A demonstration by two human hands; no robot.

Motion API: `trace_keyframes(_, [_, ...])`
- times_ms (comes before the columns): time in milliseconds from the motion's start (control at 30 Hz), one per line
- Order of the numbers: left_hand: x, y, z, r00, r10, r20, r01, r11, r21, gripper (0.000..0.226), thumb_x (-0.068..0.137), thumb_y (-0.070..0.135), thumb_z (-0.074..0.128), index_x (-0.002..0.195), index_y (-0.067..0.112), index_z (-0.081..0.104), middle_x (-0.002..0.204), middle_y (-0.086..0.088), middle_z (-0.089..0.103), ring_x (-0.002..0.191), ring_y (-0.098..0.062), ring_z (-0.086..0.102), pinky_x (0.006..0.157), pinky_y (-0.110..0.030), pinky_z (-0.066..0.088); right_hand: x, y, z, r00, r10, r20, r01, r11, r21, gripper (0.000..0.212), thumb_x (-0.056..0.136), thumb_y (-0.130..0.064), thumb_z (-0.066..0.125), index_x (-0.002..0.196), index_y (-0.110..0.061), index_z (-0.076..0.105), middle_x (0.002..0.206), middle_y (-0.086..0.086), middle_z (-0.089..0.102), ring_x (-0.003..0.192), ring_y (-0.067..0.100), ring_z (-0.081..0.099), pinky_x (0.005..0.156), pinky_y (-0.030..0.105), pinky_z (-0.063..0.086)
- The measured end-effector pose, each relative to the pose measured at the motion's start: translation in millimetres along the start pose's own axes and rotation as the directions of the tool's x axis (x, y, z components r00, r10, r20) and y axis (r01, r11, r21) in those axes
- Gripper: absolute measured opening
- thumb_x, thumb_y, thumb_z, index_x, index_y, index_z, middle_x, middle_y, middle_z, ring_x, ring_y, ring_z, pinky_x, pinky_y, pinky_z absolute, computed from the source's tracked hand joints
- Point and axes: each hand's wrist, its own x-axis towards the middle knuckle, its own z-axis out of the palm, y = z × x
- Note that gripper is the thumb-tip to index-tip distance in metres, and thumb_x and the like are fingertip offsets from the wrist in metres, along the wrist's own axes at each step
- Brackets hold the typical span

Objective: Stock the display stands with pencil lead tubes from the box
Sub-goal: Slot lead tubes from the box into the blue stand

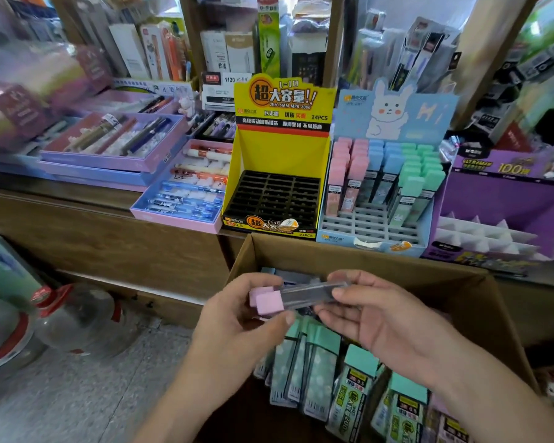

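Both hands are on a small bundle of pink-capped clear plastic lead tubes (looks like two stacked, hard to be sure), held flat just above the open brown cardboard box. The left hand pinches the pink cap end with thumb and fingers. The right hand has its fingers curled around the clear end. More mint-capped tubes lie loose in the box at about 5 o'clock from the hands.

The yellow cardboard stand with the black slotted tray sits at 12 o'clock with no tubes in it. The pale blue bunny-print stand is at 1 o'clock, its front slots bare.

What I'd worry about: these pink ones probably belong with the standing pink row on the blue stand's left side, so dropping them in the yellow tray would mix the stock. Also, two smooth tubes gripped only at the ends can slide apart — one falls back into the box. And reaching in at an angle could tip the tubes already standing.
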Motion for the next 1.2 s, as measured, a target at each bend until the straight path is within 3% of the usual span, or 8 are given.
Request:
trace_keyframes(200, [4,-9,8,0.999,-0.035,0.033,0.044,0.947,-0.318,0.035,0.073,0.023,0.085,0.106,0.014,0.075,0.096,-0.012,0.077,0.085,-0.017,0.069,0.071,-0.020,0.055,-5,23,4,0.973,0.197,0.118,-0.217,0.956,0.196,0.034,0.084,0.004,0.063,0.116,0.013,0.067,0.096,0.027,0.069,0.077,0.029,0.072,0.063,0.029,0.062])
trace_keyframes(367, [0,-15,8,0.998,-0.006,0.056,0.023,0.947,-0.320,0.032,0.083,0.028,0.076,0.112,0.016,0.074,0.107,-0.007,0.077,0.100,-0.015,0.073,0.082,-0.020,0.056,-2,30,16,0.940,0.284,0.187,-0.319,0.928,0.193,0.024,0.086,-0.003,0.063,0.103,0.010,0.074,0.088,0.024,0.065,0.067,0.023,0.068,0.055,0.025,0.060])
trace_keyframes(500, [2,-18,7,1.000,-0.014,0.000,0.013,0.951,-0.310,0.021,0.091,0.031,0.070,0.107,0.018,0.074,0.105,-0.008,0.077,0.102,-0.021,0.072,0.087,-0.028,0.058,4,31,14,0.942,0.278,0.187,-0.280,0.960,-0.015,0.025,0.101,-0.012,0.056,0.110,0.005,0.073,0.098,0.030,0.069,0.081,0.031,0.072,0.065,0.030,0.061])
trace_keyframes(667, [2,-26,7,0.988,-0.083,-0.129,0.046,0.963,-0.264,0.021,0.091,0.039,0.066,0.094,0.019,0.071,0.091,-0.011,0.077,0.082,-0.032,0.072,0.082,-0.056,0.058,28,27,-4,0.990,-0.030,-0.137,-0.025,0.925,-0.379,0.016,0.101,-0.005,0.059,0.109,-0.001,0.072,0.098,0.021,0.076,0.083,0.028,0.075,0.068,0.028,0.061])
trace_keyframes(800, [0,-32,7,0.983,-0.123,-0.136,0.080,0.956,-0.281,0.016,0.093,0.041,0.064,0.092,0.025,0.067,0.080,-0.004,0.071,0.080,-0.030,0.075,0.070,-0.037,0.060,52,27,-17,0.932,-0.354,-0.082,0.099,0.466,-0.879,0.021,0.100,-0.014,0.062,0.117,-0.023,0.072,0.109,-0.005,0.073,0.093,0.006,0.069,0.077,0.011,0.052])
trace_keyframes(967, [-2,-33,8,0.981,-0.154,-0.114,0.118,0.954,-0.274,0.014,0.092,0.040,0.062,0.092,0.027,0.065,0.074,0.000,0.063,0.067,-0.022,0.070,0.060,-0.027,0.055,80,35,-18,0.875,-0.444,0.193,0.197,-0.036,-0.980,0.039,0.099,-0.014,0.061,0.138,-0.016,0.061,0.130,-0.008,0.061,0.117,0.011,0.056,0.105,0.027,0.046])
trace_keyframes(1067, [-3,-32,8,0.981,-0.163,-0.107,0.129,0.954,-0.271,0.009,0.100,0.028,0.058,0.092,0.025,0.063,0.067,0.006,0.056,0.062,-0.021,0.066,0.052,-0.025,0.050,89,41,-16,0.882,-0.409,0.233,0.158,-0.210,-0.965,0.038,0.100,-0.018,0.059,0.137,-0.014,0.061,0.130,-0.003,0.060,0.121,0.019,0.048,0.106,0.032,0.042])
trace_keyframes(1200, [-3,-32,9,0.977,-0.183,-0.111,0.150,0.954,-0.258,0.012,0.102,0.023,0.055,0.091,0.022,0.059,0.065,0.005,0.052,0.058,-0.019,0.063,0.048,-0.025,0.046,93,46,-16,0.899,-0.384,0.208,0.106,-0.272,-0.957,0.032,0.099,-0.022,0.061,0.129,-0.014,0.063,0.118,-0.001,0.054,0.115,0.020,0.044,0.105,0.035,0.042])
